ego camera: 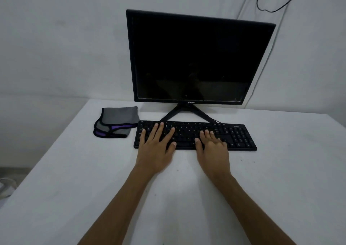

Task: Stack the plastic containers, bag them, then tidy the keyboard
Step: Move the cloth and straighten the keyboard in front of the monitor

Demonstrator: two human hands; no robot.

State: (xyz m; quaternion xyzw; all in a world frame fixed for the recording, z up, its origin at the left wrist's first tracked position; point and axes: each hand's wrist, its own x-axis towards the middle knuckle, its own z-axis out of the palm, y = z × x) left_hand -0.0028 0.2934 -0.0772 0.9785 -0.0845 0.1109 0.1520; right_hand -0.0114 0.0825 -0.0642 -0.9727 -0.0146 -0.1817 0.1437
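Black keyboard (194, 135) lies square before the monitor (196, 57); I see left hand (157, 147) and right hand (212, 147) flat on it, fingers spread, gripping nothing, probably steadying it for tidying.

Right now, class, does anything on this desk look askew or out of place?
The cloth left of the keyboard lies loosely folded, with uneven layers. The monitor looks tilted, perhaps from the wide-angle camera. Both hands rest flat on the keys.
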